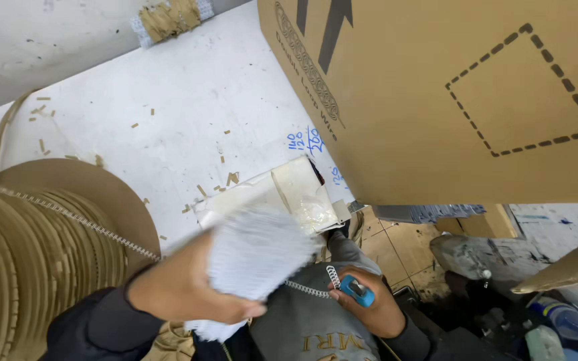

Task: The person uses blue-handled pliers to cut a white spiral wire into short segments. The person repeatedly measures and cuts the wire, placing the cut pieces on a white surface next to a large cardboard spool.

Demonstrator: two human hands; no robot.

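Item: white bundle (pixel 252 257), blurred, mid-frame; your left hand (pixel 182 287) clamps it for steadying. Right hand (pixel 362 307), lower ctr, closed on blue tool (pixel 357 291) w/ wire coil (pixel 309 289). Counter (pixel 168 113) behind.

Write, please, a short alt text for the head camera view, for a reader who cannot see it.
Seen from above, a person's left hand holds a blurred white bundle, and the right hand grips a small blue tool beside a strand of white wire loops. A big brown spool stands at left on a white table, and a large cardboard box fills the upper right.
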